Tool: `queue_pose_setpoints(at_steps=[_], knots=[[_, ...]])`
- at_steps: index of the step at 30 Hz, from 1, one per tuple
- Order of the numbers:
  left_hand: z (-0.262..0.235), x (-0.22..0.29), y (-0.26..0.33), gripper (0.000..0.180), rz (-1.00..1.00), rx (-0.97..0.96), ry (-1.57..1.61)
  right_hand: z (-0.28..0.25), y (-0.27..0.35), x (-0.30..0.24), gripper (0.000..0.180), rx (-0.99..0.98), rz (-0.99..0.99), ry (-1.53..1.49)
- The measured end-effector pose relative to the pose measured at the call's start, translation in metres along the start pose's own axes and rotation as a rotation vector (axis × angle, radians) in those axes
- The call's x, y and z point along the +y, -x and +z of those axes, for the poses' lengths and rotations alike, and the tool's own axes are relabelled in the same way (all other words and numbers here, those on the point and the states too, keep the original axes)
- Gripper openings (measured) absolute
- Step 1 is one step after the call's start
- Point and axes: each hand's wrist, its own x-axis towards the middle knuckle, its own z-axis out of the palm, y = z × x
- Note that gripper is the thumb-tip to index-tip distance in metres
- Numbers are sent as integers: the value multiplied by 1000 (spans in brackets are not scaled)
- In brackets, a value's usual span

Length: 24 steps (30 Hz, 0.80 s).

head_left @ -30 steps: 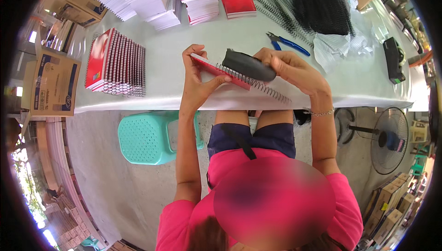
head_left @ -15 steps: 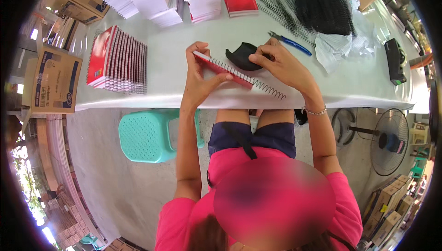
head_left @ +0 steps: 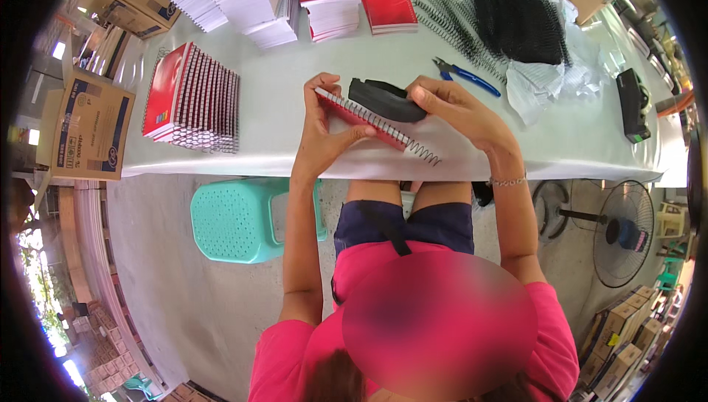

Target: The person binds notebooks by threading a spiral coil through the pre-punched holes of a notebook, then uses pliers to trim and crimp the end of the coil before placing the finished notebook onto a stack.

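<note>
My left hand (head_left: 322,140) is closed round a small red notebook (head_left: 346,116), held on its edge above the table with the punched side up. A dark spiral coil (head_left: 422,152) runs through the holes, and its loose end sticks out past the notebook's right end. In my right hand (head_left: 468,116) is a black, curved, blocky tool (head_left: 383,99), its kind unclear. The tool lies along the far side of the coil, close over it; whether they touch I cannot tell. Behind my right hand lie blue-handled cutters (head_left: 476,81), jaws apart.
A stack of bound red notebooks (head_left: 166,99) stands at the left. Unbound stacks (head_left: 332,15) and a red pad (head_left: 389,7) sit at the back. Black coils (head_left: 516,26) rest on crumpled paper at the back right, and a black device (head_left: 633,105) stands near the right edge.
My right hand has turned the black tool and brought it down alongside the coil. The coil's loose end reaches out less far. My left hand keeps its hold on the notebook.
</note>
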Motion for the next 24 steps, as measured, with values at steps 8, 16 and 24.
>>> queue_pose_setpoints(at_steps=[8, 16, 24], knots=[[1, 1, -1, 96, 14, -23, 5, 12, -4, 3, 47, 59, -24, 3], [3, 8, 2, 92, -22, -27, 48, 18, -9, -3, 45, -5, -49, -170], [18, 9, 7, 55, 23, 189, -77, 8, -22, 22, 37, 526, -245, 491]])
